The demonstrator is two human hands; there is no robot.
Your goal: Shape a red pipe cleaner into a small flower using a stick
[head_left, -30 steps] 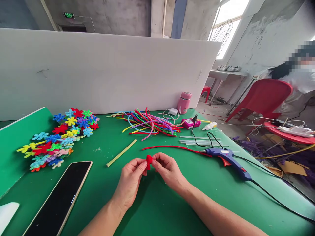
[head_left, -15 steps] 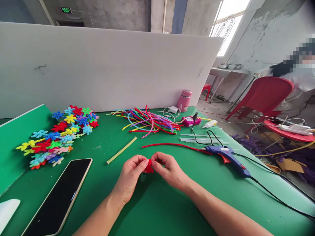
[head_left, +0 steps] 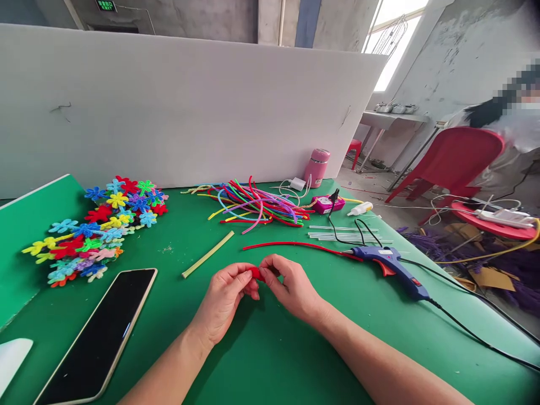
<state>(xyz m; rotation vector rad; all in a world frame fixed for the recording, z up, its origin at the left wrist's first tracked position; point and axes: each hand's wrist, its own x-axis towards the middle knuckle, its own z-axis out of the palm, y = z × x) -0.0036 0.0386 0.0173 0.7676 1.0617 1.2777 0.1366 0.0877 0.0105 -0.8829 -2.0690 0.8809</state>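
Observation:
My left hand (head_left: 225,295) and my right hand (head_left: 291,287) meet over the green table (head_left: 261,360), both pinching a small folded piece of red pipe cleaner (head_left: 256,274) between their fingertips. Most of the red piece is hidden by my fingers. A long red pipe cleaner (head_left: 295,246) lies just beyond my hands. A pale yellow-green stick (head_left: 208,255) lies to the left of it.
A heap of coloured pipe-cleaner flowers (head_left: 95,228) lies at the left, a phone (head_left: 99,332) near me. Loose coloured pipe cleaners (head_left: 257,205), glue sticks (head_left: 346,233), a blue glue gun (head_left: 392,264) with its cord, a pink bottle (head_left: 316,167). A person sits on a red chair (head_left: 451,163).
The red piece stood upright between my fingertips; now it is turned lower and more covered by my fingers. The view has tilted slightly.

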